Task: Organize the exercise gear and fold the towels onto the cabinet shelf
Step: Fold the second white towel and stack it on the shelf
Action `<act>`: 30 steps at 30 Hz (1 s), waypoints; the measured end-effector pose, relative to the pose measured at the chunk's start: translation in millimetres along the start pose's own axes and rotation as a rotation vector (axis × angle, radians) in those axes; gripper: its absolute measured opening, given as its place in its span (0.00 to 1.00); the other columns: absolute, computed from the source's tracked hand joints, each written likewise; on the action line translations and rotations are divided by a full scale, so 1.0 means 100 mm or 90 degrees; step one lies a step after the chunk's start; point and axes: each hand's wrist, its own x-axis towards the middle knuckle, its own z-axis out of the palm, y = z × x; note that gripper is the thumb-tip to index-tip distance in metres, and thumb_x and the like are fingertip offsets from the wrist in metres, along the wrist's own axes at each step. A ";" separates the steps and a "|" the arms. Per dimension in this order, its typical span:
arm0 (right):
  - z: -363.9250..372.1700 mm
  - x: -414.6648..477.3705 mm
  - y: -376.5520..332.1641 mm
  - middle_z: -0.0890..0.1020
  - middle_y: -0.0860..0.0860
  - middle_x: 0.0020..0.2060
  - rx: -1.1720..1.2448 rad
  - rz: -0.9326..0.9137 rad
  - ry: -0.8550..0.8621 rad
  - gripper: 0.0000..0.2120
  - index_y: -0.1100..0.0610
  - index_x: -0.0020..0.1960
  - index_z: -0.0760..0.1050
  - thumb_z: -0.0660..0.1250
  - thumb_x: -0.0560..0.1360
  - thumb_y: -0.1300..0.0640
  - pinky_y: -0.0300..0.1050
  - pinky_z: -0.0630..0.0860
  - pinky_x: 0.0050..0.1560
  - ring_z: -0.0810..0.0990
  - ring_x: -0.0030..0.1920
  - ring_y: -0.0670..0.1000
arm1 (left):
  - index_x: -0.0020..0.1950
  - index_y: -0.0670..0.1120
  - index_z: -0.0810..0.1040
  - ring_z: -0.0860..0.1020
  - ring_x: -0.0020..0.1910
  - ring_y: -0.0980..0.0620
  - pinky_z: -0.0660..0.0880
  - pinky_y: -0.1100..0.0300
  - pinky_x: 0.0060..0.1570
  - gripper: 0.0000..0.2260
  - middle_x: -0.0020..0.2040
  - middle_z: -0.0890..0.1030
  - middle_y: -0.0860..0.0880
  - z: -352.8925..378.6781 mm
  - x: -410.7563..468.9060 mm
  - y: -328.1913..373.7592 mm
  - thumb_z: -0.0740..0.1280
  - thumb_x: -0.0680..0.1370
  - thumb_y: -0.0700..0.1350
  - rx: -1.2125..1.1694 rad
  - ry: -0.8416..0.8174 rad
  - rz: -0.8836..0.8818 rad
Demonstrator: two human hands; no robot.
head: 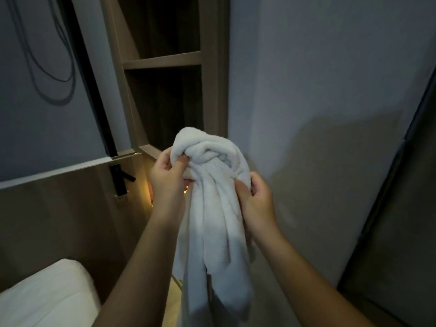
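Clutching bunched towel [213,218] near shelf [162,61] edge

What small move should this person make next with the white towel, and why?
Probably draw both hands apart to spread the white towel open. It is bunched in a wad gripped by the left hand and right hand, the rest hanging in loose folds: too crumpled to fold yet.
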 end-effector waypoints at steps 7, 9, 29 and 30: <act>0.70 0.30 0.61 0.83 0.49 0.39 0.010 0.079 -0.025 0.04 0.53 0.44 0.79 0.68 0.77 0.59 0.41 0.77 0.39 0.81 0.40 0.46 | 0.54 0.49 0.80 0.83 0.52 0.45 0.81 0.50 0.49 0.05 0.50 0.84 0.47 -0.59 0.73 -0.42 0.67 0.79 0.44 0.029 0.048 -0.100; 0.86 0.41 0.78 0.85 0.51 0.42 0.013 0.110 -0.048 0.04 0.52 0.45 0.80 0.68 0.78 0.58 0.42 0.79 0.42 0.83 0.43 0.48 | 0.53 0.50 0.80 0.82 0.52 0.45 0.81 0.49 0.50 0.05 0.50 0.83 0.47 -0.74 0.94 -0.57 0.67 0.80 0.44 0.042 0.056 -0.114; 2.36 1.55 2.44 0.83 0.42 0.44 -0.078 0.235 -0.025 0.03 0.44 0.47 0.78 0.67 0.78 0.52 0.42 0.77 0.44 0.82 0.45 0.42 | 0.52 0.50 0.82 0.81 0.53 0.45 0.80 0.50 0.50 0.08 0.50 0.83 0.48 -1.81 3.14 -1.96 0.65 0.79 0.41 0.173 -0.004 -0.199; 2.44 1.60 2.53 0.84 0.43 0.44 -0.086 0.240 -0.008 0.03 0.46 0.47 0.78 0.67 0.78 0.54 0.41 0.76 0.43 0.82 0.45 0.43 | 0.52 0.50 0.82 0.81 0.52 0.45 0.80 0.51 0.48 0.08 0.50 0.83 0.47 -1.87 3.27 -2.05 0.65 0.79 0.40 0.179 -0.026 -0.210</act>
